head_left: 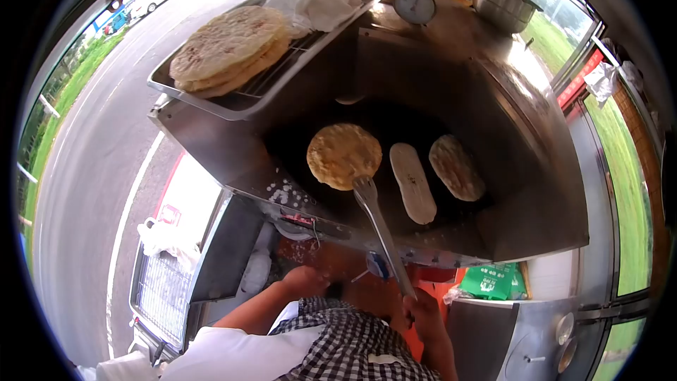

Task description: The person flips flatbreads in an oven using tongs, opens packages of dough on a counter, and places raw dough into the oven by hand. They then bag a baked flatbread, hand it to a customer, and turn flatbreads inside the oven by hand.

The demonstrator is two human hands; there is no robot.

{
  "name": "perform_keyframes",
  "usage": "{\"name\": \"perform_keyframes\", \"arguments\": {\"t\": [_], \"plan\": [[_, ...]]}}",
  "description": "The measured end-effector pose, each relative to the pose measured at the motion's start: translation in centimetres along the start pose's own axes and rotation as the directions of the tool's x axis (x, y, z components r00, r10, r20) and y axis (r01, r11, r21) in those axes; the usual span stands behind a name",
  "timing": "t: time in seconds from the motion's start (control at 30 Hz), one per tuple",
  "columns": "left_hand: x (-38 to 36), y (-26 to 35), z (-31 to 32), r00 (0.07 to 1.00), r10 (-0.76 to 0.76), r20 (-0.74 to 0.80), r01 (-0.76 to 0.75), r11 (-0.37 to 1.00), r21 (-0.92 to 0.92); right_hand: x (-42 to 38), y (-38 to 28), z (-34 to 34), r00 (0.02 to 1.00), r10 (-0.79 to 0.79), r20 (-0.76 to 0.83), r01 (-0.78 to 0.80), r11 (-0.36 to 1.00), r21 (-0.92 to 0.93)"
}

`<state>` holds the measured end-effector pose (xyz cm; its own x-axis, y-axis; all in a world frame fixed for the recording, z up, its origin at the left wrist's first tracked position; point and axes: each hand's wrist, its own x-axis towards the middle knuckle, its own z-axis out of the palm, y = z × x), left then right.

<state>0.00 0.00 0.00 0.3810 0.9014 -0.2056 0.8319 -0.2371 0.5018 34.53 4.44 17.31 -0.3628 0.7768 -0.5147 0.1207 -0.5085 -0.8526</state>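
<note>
Grip of right hand [422, 312] holds tongs [381, 229] against round bread [344, 155], five o'clock edge; left hand [309, 281]: grip cannot be judged. Bread-handling appears underway; next move calls for steadiness.

- Before you on the griddle [395, 123]: a left bread [344, 154], a middle bread [412, 183], a right bread [458, 168].
- Tongs [385, 240] reach from your right hand [421, 308] to the left bread's near edge.
- Behind, leftward, a tray [238, 111] holds stacked flatbreads [229, 49] beside a cloth [317, 1].
- Behind, rightward, a pot [502, 3] stands right of a gauge [415, 4].
</note>
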Motion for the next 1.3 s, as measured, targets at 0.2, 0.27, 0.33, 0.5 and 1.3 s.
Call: {"name": "perform_keyframes", "arguments": {"t": [0.2,0.27,0.33,0.5,1.3], "plan": [[-1.5,-0.2,1.1,0.921,-0.351,0.172,0.387,0.877,-0.285,-0.8,0.1,0.0,0.997,0.072,0.008,-0.072,0.996,0.048],[-2.4,-0.5,2.2,0.911,-0.367,0.189,0.405,0.885,-0.23,-0.7,-0.4,0.2,0.992,0.12,0.038,-0.122,0.99,0.066],[-3.2,-0.9,2.6,0.873,-0.424,0.242,0.471,0.862,-0.189,-0.1,1.2,-0.2,0.982,0.138,0.128,-0.15,0.984,0.092],[-5.1,-0.6,5.1,0.76,-0.572,0.31,0.645,0.722,-0.249,1.6,3.3,-2.0,0.961,0.122,0.247,-0.139,0.989,0.053],[-18.5,0.3,24.7,0.373,-0.844,0.385,0.879,0.189,-0.437,6.2,8.6,-5.7,0.814,-0.05,0.579,0.046,0.999,0.022]]}}
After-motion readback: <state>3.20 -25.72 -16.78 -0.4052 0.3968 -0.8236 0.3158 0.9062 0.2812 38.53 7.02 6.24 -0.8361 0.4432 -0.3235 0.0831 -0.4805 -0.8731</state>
